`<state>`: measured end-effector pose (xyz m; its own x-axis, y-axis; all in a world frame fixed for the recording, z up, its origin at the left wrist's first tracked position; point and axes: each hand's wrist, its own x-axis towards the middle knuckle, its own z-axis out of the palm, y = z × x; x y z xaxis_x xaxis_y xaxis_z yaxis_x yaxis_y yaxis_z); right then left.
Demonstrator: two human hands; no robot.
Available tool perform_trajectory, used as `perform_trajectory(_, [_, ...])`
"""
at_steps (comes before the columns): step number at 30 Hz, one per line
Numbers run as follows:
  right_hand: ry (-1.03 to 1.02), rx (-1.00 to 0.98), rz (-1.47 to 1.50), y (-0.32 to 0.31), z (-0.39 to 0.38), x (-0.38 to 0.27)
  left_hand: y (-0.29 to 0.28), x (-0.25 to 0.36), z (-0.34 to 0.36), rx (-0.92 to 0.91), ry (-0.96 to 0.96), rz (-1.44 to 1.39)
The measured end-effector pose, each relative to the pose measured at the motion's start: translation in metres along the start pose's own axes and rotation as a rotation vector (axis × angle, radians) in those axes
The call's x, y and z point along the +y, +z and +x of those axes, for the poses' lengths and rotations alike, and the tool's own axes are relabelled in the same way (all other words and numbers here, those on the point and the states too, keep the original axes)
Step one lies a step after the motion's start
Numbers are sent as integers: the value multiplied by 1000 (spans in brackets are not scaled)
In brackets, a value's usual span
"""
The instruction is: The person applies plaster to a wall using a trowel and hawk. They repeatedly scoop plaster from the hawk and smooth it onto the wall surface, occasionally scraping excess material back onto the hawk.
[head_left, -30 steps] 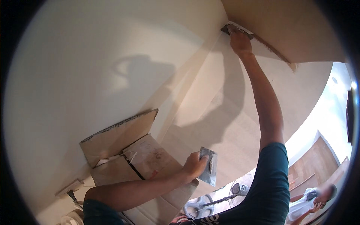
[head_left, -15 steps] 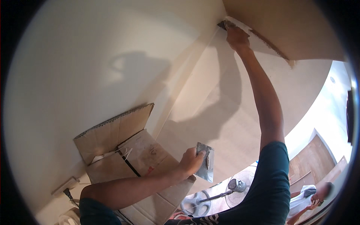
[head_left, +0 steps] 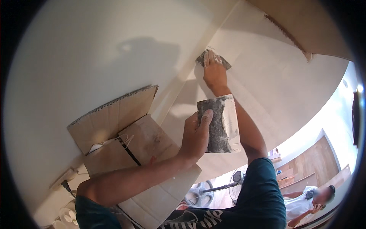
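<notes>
My right hand [head_left: 215, 76] is closed on a dark putty blade [head_left: 226, 65] with white filler on it, held against the pale panel [head_left: 278, 87] near the seam where it meets the white wall [head_left: 76, 57]. Lower and nearer, my left hand [head_left: 194, 135] grips a square metal plate [head_left: 217, 124], smeared with grey-white material and a thicker white band along its right edge. The plate hides part of my right forearm. A brown edge with a ragged strip [head_left: 286, 34] runs above the panel at the upper right.
Folded cardboard [head_left: 110, 118] rests at the lower left, beside a socket strip with a black plug [head_left: 66, 187] and white rolls [head_left: 68, 215]. Below are a standing fan [head_left: 237, 177] and, at right, wooden boards [head_left: 305, 160] and another person in a white shirt [head_left: 301, 204].
My right hand has moved down and left along the seam with the blade. My left hand has raised the plate up and nearer, in front of my right forearm.
</notes>
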<state>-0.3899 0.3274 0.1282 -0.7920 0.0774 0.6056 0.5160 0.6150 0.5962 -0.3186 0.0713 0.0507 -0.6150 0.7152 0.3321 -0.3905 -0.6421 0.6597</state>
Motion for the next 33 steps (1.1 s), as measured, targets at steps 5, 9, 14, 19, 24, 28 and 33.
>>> perform_trajectory(5, [-27, 61, -47, 29, -46, -47, 0, -14, -11, -24, -70, -25])
perform_trajectory(9, [-37, 121, 5, 58, -88, -82, -5, -20, -15, -38, -75, 71])
perform_trajectory(14, [-20, -42, 99, 97, -140, -132, 7, -11, -16, 80, 67, 154])
perform_trajectory(19, [-43, -73, 343, 115, -193, -157, 1, -26, -13, 18, 85, 233])
perform_trajectory(24, [51, -344, 259, 49, -116, -66, 7, -14, -9, 23, 32, 18])
perform_trajectory(28, [98, 175, -157, -64, -3, 43, 3, -8, -1, 140, 42, -20])
perform_trajectory(33, [-49, 605, -399, -118, 89, 138, 1, -7, 0, 149, -57, -59])
